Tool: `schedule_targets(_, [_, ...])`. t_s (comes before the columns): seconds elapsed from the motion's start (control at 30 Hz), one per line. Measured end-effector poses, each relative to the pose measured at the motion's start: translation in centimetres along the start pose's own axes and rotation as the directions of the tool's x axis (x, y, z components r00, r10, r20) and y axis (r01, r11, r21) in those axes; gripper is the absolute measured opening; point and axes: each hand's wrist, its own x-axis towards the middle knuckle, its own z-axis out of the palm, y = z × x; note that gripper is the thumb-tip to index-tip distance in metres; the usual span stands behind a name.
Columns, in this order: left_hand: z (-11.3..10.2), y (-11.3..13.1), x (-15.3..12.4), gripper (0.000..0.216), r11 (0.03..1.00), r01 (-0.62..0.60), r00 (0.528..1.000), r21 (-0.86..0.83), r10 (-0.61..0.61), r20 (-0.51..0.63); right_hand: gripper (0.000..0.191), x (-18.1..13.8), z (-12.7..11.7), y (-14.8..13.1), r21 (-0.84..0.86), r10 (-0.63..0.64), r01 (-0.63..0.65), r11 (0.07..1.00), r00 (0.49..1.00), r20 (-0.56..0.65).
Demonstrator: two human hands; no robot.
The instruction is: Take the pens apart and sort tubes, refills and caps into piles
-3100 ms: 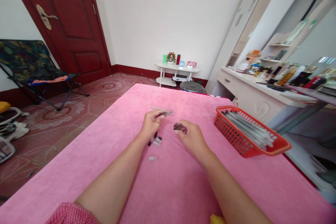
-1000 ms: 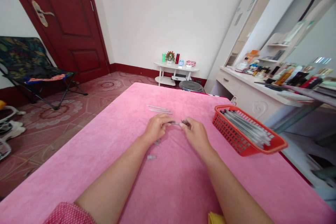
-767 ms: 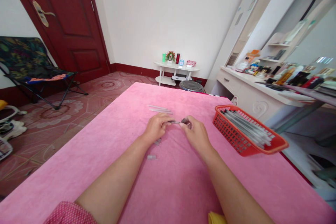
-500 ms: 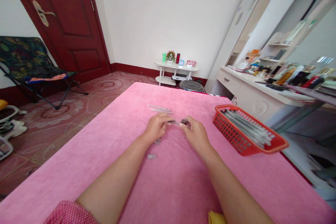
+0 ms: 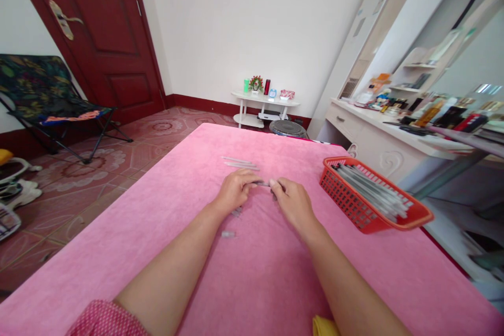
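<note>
My left hand (image 5: 236, 190) is closed in a pinch on a thin grey pen-like stick (image 5: 263, 184), low over the pink cloth. My right hand (image 5: 292, 200) is closed at the stick's other end, thumb laid along it. A small dark part shows just past the right thumb; its shape is mostly hidden by the fingers. Beyond the left hand a few thin pale sticks (image 5: 241, 164) lie side by side. Nearer to me lies a short clear cap-like piece (image 5: 228, 234), with another small clear piece (image 5: 237, 212) partly under my left wrist.
An orange-red plastic basket (image 5: 342, 203) full of long grey-white sticks stands at the right edge of the pink-covered table (image 5: 157, 241). A dressing table (image 5: 378, 139) with bottles is beyond it. Something yellow (image 5: 325, 326) lies near my right forearm.
My right hand's fingers have curled in and its thumb now lies over the stick's end; the dark part there is more covered. My left hand has stayed in place.
</note>
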Motion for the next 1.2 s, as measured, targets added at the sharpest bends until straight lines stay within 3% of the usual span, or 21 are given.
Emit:
schedule_targets(0.07, [-0.1,-0.1,0.1,0.031,0.995,0.054,0.994,-0.090,-0.062,-0.086,0.025,0.0,0.4,-0.1,0.055,-0.070,0.070,0.996,0.998,-0.007])
schedule_targets(0.13, [-0.3,-0.5,0.3,0.029,0.969,0.124,0.958,-0.212,-0.172,-0.228,0.011,-0.3,1.1,-0.4,0.120,-0.195,0.190,0.974,0.980,0.034])
schedule_targets(0.27, [-0.7,-1.6,0.6,0.020,0.868,0.198,0.804,-0.456,-0.410,-0.431,0.034,-1.6,2.6,-1.8,0.150,-0.409,0.387,0.910,0.898,0.163])
schedule_targets(0.4, [-1.0,-2.2,0.9,0.022,0.720,0.107,0.697,-0.685,-0.546,-0.465,0.046,-2.6,3.7,-2.8,0.105,-0.500,0.491,0.865,0.825,0.261])
schedule_targets(0.5, [-1.2,-2.0,1.0,0.025,0.620,0.053,0.649,-0.783,-0.617,-0.446,0.043,-2.7,3.9,-2.8,0.091,-0.522,0.517,0.851,0.810,0.267])
schedule_targets(0.8, [-1.2,-1.4,0.9,0.032,0.504,0.061,0.633,-0.861,-0.687,-0.358,0.035,-2.4,3.3,-2.2,0.130,-0.569,0.556,0.821,0.775,0.274])
schedule_targets(1.2, [-1.2,-1.3,0.7,0.036,0.403,0.109,0.614,-0.908,-0.747,-0.258,0.026,-2.3,3.3,-2.2,0.094,-0.433,0.423,0.901,0.874,0.221])
